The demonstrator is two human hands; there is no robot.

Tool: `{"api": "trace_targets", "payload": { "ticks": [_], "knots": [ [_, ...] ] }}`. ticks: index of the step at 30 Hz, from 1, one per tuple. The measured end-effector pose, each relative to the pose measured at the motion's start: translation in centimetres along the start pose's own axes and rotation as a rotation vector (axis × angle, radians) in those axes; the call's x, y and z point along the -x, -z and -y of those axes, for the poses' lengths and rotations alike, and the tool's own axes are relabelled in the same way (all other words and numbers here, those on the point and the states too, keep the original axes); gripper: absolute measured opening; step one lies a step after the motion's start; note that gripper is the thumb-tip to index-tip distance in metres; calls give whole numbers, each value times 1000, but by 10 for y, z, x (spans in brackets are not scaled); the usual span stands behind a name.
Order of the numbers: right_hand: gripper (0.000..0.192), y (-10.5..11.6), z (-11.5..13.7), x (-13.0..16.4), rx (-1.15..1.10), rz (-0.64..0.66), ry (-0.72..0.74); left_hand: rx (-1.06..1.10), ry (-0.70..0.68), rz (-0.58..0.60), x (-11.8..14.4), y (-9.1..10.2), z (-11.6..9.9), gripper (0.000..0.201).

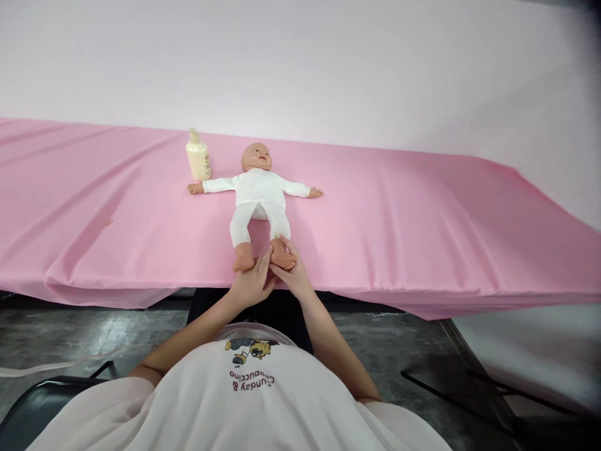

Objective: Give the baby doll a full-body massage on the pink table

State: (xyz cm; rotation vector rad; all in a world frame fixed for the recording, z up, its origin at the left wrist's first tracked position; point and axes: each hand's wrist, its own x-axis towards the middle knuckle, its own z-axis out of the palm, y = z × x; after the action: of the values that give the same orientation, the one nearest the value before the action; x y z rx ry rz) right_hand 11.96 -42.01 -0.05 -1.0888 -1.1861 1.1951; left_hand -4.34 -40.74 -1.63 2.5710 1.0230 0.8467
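Observation:
A baby doll (260, 188) in white cloth lies on its back on the pink tablecloth, arms spread and feet towards me. My right hand (295, 274) is around the doll's foot on the right, with fingers along its ankle and the thumb at the sole. Close beside that foot is my left hand (253, 283), its fingers stretched out and its fingertips by the foot's inner side. The doll's other foot (243, 257) lies just past the left hand's outer edge. Parts of both palms are hidden.
A pale yellow pump bottle (199, 158) stands upright near the doll's outstretched left-side arm. The pink tablecloth (422, 232) has folds and hangs over the table's front edge. A white wall (328, 69) rises behind. A black chair (42, 404) is at lower left.

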Motion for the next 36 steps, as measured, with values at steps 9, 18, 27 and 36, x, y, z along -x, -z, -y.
{"api": "trace_targets", "payload": {
  "ticks": [9,18,27,36],
  "knots": [
    [53,2,-3,-1,-5,35,59,-22,10,-27,1,-1,0,83],
    [48,1,0,2,-77,86,-4,-33,20,-29,1,-1,0,88],
    [69,1,-12,1,-74,9,85,-22,5,-15,0,0,-1,85],
    [84,-1,-15,2,-64,-67,55,-58,7,17,-1,1,-3,92]
  ]
}}
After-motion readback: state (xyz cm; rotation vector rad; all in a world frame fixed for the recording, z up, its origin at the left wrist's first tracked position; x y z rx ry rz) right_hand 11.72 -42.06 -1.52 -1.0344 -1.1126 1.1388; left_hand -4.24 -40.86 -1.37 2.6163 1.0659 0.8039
